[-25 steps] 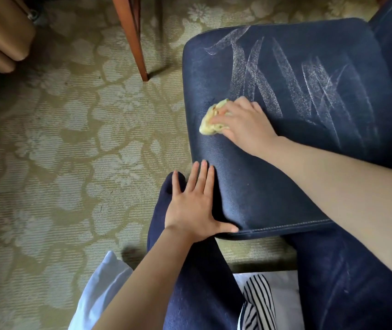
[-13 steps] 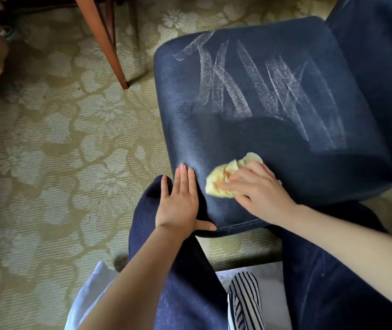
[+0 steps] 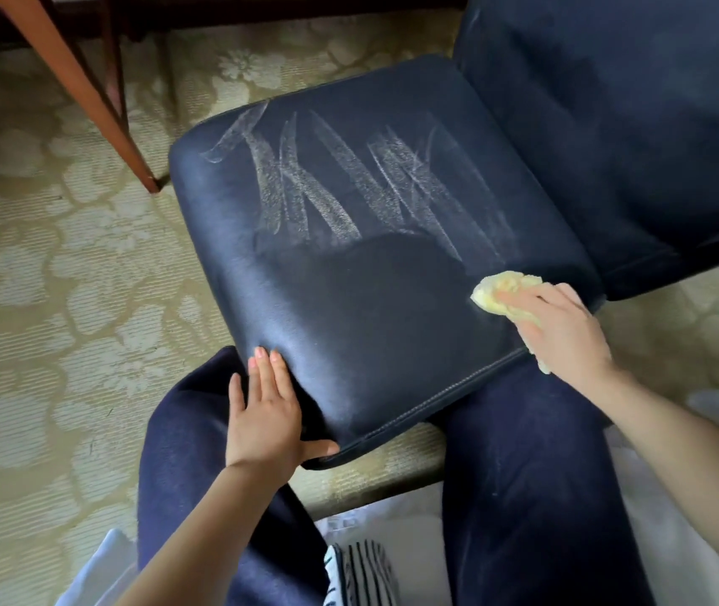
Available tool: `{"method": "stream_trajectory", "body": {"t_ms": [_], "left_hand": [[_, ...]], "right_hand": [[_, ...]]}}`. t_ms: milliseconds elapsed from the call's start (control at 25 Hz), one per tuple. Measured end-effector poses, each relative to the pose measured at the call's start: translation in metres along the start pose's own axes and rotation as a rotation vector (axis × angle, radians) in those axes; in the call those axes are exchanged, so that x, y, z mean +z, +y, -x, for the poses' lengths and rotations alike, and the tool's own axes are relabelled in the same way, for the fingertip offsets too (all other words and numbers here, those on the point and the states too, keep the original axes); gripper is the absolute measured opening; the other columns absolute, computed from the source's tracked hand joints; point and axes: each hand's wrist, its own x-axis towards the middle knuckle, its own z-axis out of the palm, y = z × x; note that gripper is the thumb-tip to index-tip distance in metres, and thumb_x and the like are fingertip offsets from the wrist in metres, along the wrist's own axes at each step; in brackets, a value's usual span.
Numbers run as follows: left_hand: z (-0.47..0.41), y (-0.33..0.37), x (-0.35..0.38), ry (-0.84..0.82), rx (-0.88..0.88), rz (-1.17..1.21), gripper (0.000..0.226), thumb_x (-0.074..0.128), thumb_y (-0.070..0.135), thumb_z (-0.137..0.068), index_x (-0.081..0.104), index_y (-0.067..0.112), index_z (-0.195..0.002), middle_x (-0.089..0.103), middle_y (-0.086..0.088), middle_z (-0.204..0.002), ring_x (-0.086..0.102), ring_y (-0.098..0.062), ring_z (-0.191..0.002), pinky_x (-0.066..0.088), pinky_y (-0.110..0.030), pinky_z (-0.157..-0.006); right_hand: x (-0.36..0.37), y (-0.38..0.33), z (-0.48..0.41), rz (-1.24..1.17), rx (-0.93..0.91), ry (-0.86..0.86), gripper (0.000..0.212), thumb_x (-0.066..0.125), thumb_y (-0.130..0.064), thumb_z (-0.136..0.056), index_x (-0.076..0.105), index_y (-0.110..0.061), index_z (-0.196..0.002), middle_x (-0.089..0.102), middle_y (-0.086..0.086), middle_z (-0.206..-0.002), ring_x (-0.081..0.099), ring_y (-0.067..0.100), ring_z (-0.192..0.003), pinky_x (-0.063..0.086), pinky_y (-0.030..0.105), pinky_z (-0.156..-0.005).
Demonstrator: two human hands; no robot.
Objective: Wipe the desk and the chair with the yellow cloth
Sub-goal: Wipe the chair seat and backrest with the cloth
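Fingers flat, the right hand [image 3: 563,330] presses a crumpled yellow cloth [image 3: 502,290] at the navy padded chair seat's [image 3: 370,308] four o'clock edge; overshooting could leave twelve o'clock's pale streaks [image 3: 340,185] unwiped.

A dark blue chair seat [image 3: 349,325] fills the middle of the head view, its backrest [image 3: 633,124] rising at the upper right. Pale chalky streaks [image 3: 349,185] cross the far half of the seat; below them lies a darker, even patch. The right hand [image 3: 563,330] presses a bunched yellow cloth [image 3: 497,293] flat against the seat's right edge, close to the near right corner, with cloth showing past the fingers and under the wrist. The left hand [image 3: 265,413] lies flat on the near left corner, thumb along the front edge. Dark blue trousers [image 3: 523,474] flank the seat's front. A wooden leg [image 3: 86,94] stands on the floral carpet [image 3: 64,277] beyond the far left corner.
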Motion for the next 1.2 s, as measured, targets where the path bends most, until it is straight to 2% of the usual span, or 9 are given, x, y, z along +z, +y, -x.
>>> {"method": "stream_trajectory", "body": {"t_ms": [120,240,400,520,640,720,840,1040,1200], "left_hand": [[0.002,0.014,-0.002,-0.032,-0.030,-0.022,0.140,0.047,0.085,-0.066,-0.025,-0.008,-0.140,-0.018,-0.025,-0.154,-0.014,-0.032,-0.145,-0.001,-0.045,-0.117],[0.000,0.020,-0.001,-0.031,-0.038,-0.061,0.140,0.043,0.087,-0.065,-0.025,-0.010,-0.140,-0.017,-0.026,-0.154,-0.012,-0.033,-0.146,0.001,-0.044,-0.117],[0.000,0.028,0.006,-0.020,-0.009,0.005,0.142,0.045,0.088,-0.061,-0.024,-0.008,-0.141,-0.018,-0.023,-0.155,-0.015,-0.030,-0.146,0.004,-0.046,-0.118],[0.001,0.033,0.000,0.015,-0.045,0.274,0.143,0.047,0.088,-0.053,-0.015,-0.001,-0.147,-0.012,-0.018,-0.158,-0.009,-0.025,-0.147,0.008,-0.052,-0.116],[-0.008,0.035,-0.020,0.181,-0.106,0.570,0.138,0.053,0.083,-0.042,0.009,0.010,-0.150,0.015,-0.012,-0.156,0.018,-0.027,-0.144,0.020,-0.062,-0.109],[-0.020,0.037,-0.035,0.254,-0.127,0.664,0.143,0.059,0.077,-0.035,0.004,0.015,-0.152,0.003,-0.012,-0.158,0.007,-0.031,-0.145,0.019,-0.063,-0.108],[-0.040,0.056,-0.058,0.166,-0.151,0.675,0.151,0.070,0.073,-0.038,-0.013,0.015,-0.150,-0.029,-0.012,-0.154,-0.017,-0.037,-0.143,0.009,-0.062,-0.110],[-0.051,0.110,-0.067,-0.031,-0.114,0.570,0.153,0.077,0.073,-0.046,-0.027,0.020,-0.145,-0.041,-0.007,-0.148,-0.027,-0.041,-0.139,0.014,-0.074,-0.101],[-0.054,0.127,-0.063,-0.090,-0.195,0.343,0.158,0.075,0.075,-0.046,-0.036,0.013,-0.140,-0.043,-0.020,-0.143,-0.026,-0.051,-0.135,0.017,-0.074,-0.100]], "right_hand": [[-0.009,0.037,-0.010,0.016,0.342,0.054,0.032,0.056,-0.009,-0.089,0.064,-0.018,-0.119,0.059,0.011,-0.119,0.048,0.037,-0.102,0.045,0.043,-0.080],[-0.018,0.063,-0.025,-0.043,0.614,0.071,0.027,0.052,-0.014,-0.092,0.062,-0.015,-0.117,0.055,0.017,-0.115,0.053,0.040,-0.101,0.043,0.040,-0.082],[-0.017,0.057,-0.036,0.057,0.782,0.100,0.027,0.049,-0.014,-0.091,0.058,-0.009,-0.116,0.055,0.019,-0.116,0.053,0.041,-0.102,0.043,0.040,-0.080],[-0.008,0.024,-0.032,0.040,0.633,0.166,0.028,0.049,-0.018,-0.091,0.060,-0.018,-0.116,0.057,0.009,-0.118,0.050,0.037,-0.106,0.040,0.038,-0.076],[0.001,-0.007,-0.019,-0.031,0.426,0.205,0.025,0.060,-0.020,-0.086,0.067,-0.028,-0.109,0.062,0.001,-0.112,0.051,0.032,-0.099,0.044,0.040,-0.078],[0.008,-0.031,-0.010,-0.046,0.307,0.207,0.022,0.068,-0.021,-0.080,0.070,-0.028,-0.101,0.064,-0.001,-0.106,0.054,0.030,-0.091,0.046,0.040,-0.075],[0.015,-0.059,0.001,-0.071,0.075,0.153,0.025,0.076,-0.021,-0.073,0.072,-0.028,-0.096,0.065,-0.002,-0.096,0.056,0.027,-0.082,0.052,0.039,-0.063],[0.013,-0.039,0.010,-0.125,-0.191,0.145,0.041,0.076,-0.002,-0.064,0.074,-0.023,-0.099,0.065,-0.001,-0.087,0.060,0.024,-0.080,0.053,0.032,-0.052],[0.007,0.005,0.015,-0.048,-0.086,0.197,0.045,0.078,0.000,-0.062,0.073,-0.021,-0.101,0.066,-0.001,-0.090,0.060,0.024,-0.080,0.054,0.031,-0.057]]}}
